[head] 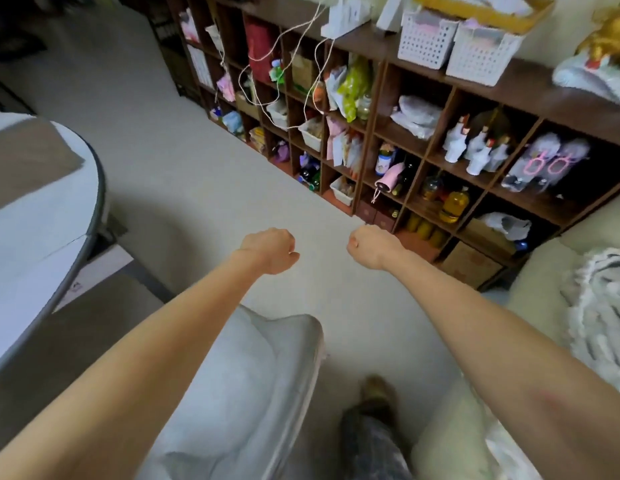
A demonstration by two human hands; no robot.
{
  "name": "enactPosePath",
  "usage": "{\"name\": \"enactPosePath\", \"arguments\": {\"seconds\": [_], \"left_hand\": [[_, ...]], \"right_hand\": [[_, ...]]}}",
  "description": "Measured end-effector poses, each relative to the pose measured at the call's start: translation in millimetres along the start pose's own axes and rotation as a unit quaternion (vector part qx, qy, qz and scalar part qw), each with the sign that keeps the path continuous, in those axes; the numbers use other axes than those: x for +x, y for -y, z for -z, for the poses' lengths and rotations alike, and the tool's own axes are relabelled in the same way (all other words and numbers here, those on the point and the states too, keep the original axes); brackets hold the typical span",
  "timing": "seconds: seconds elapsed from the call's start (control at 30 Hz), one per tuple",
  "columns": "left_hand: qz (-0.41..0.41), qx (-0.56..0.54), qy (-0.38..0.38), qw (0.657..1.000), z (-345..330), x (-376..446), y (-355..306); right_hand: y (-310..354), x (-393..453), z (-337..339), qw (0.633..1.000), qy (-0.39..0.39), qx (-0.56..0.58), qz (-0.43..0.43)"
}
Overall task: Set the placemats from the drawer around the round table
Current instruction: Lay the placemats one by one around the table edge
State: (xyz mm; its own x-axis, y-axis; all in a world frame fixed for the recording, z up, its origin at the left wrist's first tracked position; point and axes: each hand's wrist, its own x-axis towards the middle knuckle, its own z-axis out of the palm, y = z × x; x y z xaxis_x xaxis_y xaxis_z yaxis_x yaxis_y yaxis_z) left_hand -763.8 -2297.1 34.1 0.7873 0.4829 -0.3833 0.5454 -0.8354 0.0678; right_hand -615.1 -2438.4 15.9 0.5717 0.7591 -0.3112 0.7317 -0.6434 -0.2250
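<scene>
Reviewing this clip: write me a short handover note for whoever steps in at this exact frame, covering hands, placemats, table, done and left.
Left hand: fingers curled into a fist, holding nothing, out in front over the floor.
Right hand: the same, fist, nothing in it.
Round table: at the left edge of view; a brown placemat lies on it, and the edge of what looks like another beyond it.
Drawer: not in view; ahead stands an open shelf unit.
Done: at least one placemat laid.
Left: how many remain cannot be told; most of the table is out of frame.

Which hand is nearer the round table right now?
Left. The left hand hangs over the floor, right of the round table edge; the right hand is farther right, toward the shelving.
</scene>
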Motion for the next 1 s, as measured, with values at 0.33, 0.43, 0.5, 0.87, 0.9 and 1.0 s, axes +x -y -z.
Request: {"name": "enactPosePath", "arguments": {"seconds": [0.33, 0.43, 0.5, 0.87, 0.9, 1.0], "left_hand": [[0.156, -0.063, 0.041, 0.985, 35, 149, -18], [0.19, -0.085, 0.044, 0.977, 45, 183, -5], [0.213, -0.097, 0.049, 0.971, 51, 208, 6], [0.319, -0.174, 0.024, 0.931, 125, 329, 159], [0.328, -0.177, 0.015, 0.928, 133, 335, 174], [0.35, -0.188, 0.002, 0.917, 152, 345, 217]], "right_hand": [[-49, 181, 66, 0.982, 0.054, -0.075, 0.165], [-39, 232, 71, 0.973, 0.074, -0.073, 0.205], [-23, 267, 75, 0.964, 0.09, -0.082, 0.236], [111, 464, 128, 0.919, 0.079, -0.145, 0.358], [125, 483, 134, 0.918, 0.078, -0.14, 0.363], [172, 533, 146, 0.907, 0.082, -0.143, 0.387]]}}
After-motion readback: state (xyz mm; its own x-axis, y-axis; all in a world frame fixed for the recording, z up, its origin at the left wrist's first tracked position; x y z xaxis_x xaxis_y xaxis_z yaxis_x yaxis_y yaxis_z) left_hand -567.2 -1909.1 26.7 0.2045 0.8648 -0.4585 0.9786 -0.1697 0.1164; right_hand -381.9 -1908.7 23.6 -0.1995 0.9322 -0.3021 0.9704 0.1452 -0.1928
